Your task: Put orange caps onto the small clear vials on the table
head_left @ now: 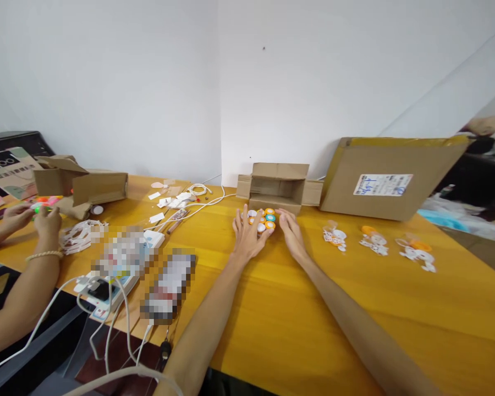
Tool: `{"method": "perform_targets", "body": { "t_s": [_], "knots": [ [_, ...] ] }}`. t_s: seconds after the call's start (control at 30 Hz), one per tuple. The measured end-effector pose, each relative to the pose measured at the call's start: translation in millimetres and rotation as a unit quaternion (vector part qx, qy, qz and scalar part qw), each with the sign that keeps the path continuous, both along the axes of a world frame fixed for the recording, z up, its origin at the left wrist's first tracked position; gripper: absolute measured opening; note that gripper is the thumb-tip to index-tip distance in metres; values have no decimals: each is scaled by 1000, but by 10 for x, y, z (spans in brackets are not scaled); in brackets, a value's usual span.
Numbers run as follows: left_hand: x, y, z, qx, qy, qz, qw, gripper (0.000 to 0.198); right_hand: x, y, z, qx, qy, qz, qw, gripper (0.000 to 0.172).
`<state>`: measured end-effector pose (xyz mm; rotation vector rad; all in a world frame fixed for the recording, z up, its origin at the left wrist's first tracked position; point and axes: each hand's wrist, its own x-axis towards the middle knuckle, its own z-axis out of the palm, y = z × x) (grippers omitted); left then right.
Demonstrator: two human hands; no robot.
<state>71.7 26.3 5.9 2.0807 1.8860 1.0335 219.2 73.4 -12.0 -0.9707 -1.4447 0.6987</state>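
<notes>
A cluster of several small round pieces (269,218), with white tops and orange or teal rims, sits on the table in front of an open cardboard box (278,188). My left hand (248,236) lies over the near left side of the cluster, fingers spread and touching its edge. On the other side, my right hand (291,234) has its fingers stretched out, with the fingertips close to the rightmost pieces. Neither hand grips anything. Part of the cluster is hidden behind my left fingers.
Three small piles of loose white and orange parts (334,236) lie to the right. A big cardboard carton (391,179) leans at the wall. On the left are a phone (169,287), a power strip (152,240), white cables (198,190) and another person's hands (47,220).
</notes>
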Motion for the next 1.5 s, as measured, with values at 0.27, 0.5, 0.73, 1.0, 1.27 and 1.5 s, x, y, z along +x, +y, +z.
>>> {"method": "perform_targets", "body": {
  "t_s": [0.27, 0.5, 0.73, 1.0, 1.27, 1.5],
  "knots": [
    [-21, -27, 13, 73, 53, -46, 995, 58, 415, -583, -22, 13, -90, 9, 996, 41],
    [-35, -2, -53, 176, 132, -111, 969, 51, 1064, -673, -150, 3, -109, -156, 982, 38],
    [175, -134, -30, 199, 180, -259, 928, 41, 1389, -153, -97, -9, -133, -200, 971, 42],
    [191, -165, -36, 141, 145, -328, 923, 33, 1408, 309, -51, -71, -100, -99, 987, 38],
    [172, -128, -72, 101, 109, -335, 931, 30, 1382, 377, -97, -80, -95, 4, 992, 26],
    [163, -92, -74, 95, 101, -328, 935, 29, 1267, 113, -36, -94, -81, 75, 989, 31]
  ]
}}
